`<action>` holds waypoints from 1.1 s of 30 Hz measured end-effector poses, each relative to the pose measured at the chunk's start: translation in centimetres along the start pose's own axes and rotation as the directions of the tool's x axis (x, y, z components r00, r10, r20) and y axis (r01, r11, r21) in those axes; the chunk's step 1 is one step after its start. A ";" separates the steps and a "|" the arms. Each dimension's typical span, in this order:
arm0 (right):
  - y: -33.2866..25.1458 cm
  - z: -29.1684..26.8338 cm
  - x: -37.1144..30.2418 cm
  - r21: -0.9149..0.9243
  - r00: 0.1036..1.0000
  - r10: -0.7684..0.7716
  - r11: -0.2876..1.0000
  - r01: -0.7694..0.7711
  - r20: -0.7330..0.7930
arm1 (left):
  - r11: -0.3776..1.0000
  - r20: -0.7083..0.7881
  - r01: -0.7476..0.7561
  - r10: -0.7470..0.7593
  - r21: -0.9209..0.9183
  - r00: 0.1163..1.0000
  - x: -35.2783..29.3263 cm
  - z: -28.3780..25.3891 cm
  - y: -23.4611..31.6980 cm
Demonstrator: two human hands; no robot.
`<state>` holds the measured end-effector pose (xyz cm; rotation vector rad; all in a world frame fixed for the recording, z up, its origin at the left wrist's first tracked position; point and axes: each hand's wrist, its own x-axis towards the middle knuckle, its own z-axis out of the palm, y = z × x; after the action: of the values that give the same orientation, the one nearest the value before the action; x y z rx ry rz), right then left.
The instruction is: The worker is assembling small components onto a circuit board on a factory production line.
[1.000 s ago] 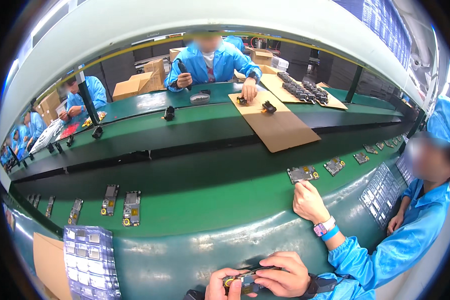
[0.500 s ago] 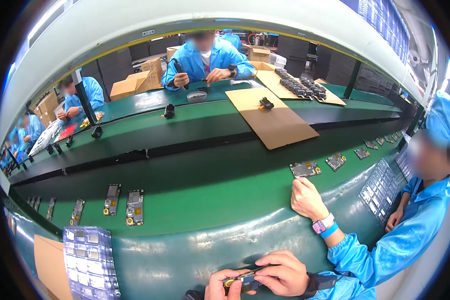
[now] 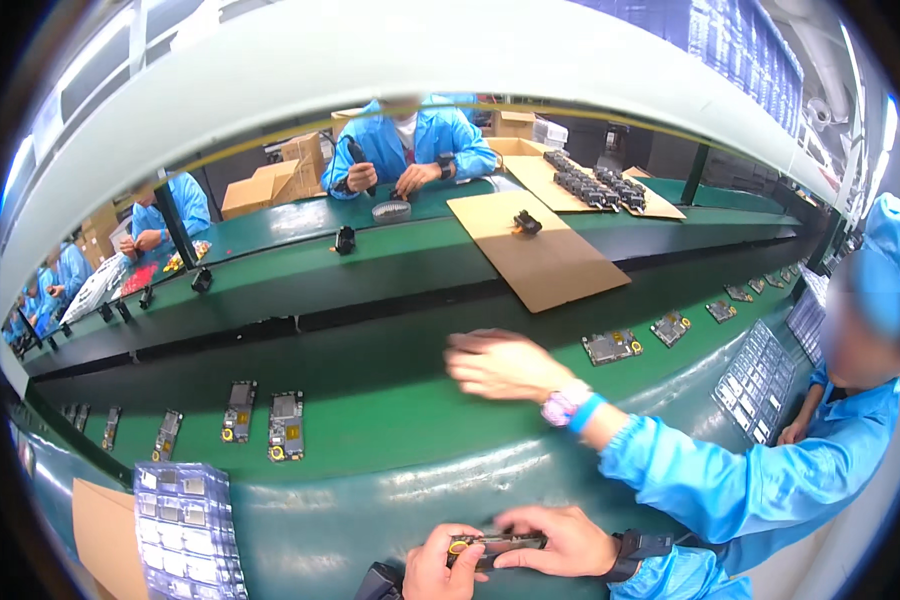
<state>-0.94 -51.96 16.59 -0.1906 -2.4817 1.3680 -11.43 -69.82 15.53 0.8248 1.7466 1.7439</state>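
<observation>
- Moved: co-worker's hand (image 3: 505, 367), from a board on the right of the belt (image 3: 420, 405) to over bare belt mid-frame, blurred, sleeve stretched left.
- Left hand (image 3: 440, 562): grasping left end of board (image 3: 520, 543), thumb on near side, by yellow ring (image 3: 457, 547).
- Right hand (image 3: 560, 542): grasping right end of same board, thumb and fingers around it; fingertips partly blurred.
- Board: between both hands, above near edge of desk (image 3: 330, 530), seen nearly edge-on.
- Left boards (image 3: 285, 425) and right boards (image 3: 612, 347): in a row on belt.
- Clear tray (image 3: 160, 535): left on desk, beside cardboard (image 3: 107, 535).
- Worker opposite (image 3: 370, 140): black tool (image 3: 357, 152) in one hand.
</observation>
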 end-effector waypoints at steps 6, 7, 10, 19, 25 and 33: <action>-0.2 -0.9 -0.1 0.030 0.954 0.117 0.991 -0.131 0.277 | 1.000 0.164 0.004 -0.006 0.013 0.986 0.6 -0.4 -0.1; 0.0 -0.5 -0.3 0.040 0.939 0.140 0.986 -0.160 0.315 | 1.000 0.195 -0.003 0.002 0.007 0.981 0.7 -0.6 -0.4; -1.0 0.6 -0.5 0.210 0.979 0.046 0.974 -0.088 0.197 | 0.997 0.200 -0.070 0.065 0.018 0.978 1.2 -1.3 -1.6; -1.8 2.2 0.2 0.170 0.867 0.073 0.969 -0.178 0.492 | 0.983 0.529 -0.168 0.106 0.071 0.842 1.3 -4.4 -4.7; -2.3 2.6 1.6 0.264 0.860 0.161 0.910 -0.319 0.485 | 0.956 0.509 -0.234 0.115 0.175 0.853 2.1 -6.5 -4.3; 1.3 2.3 3.5 0.364 0.795 0.346 0.749 -0.554 0.498 | 0.930 0.157 0.324 -0.299 -0.174 0.941 3.3 -9.0 -3.0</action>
<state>-5.00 -52.22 15.00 -0.4766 -2.3552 2.4367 -20.47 -73.41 12.93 0.5267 1.4973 1.5818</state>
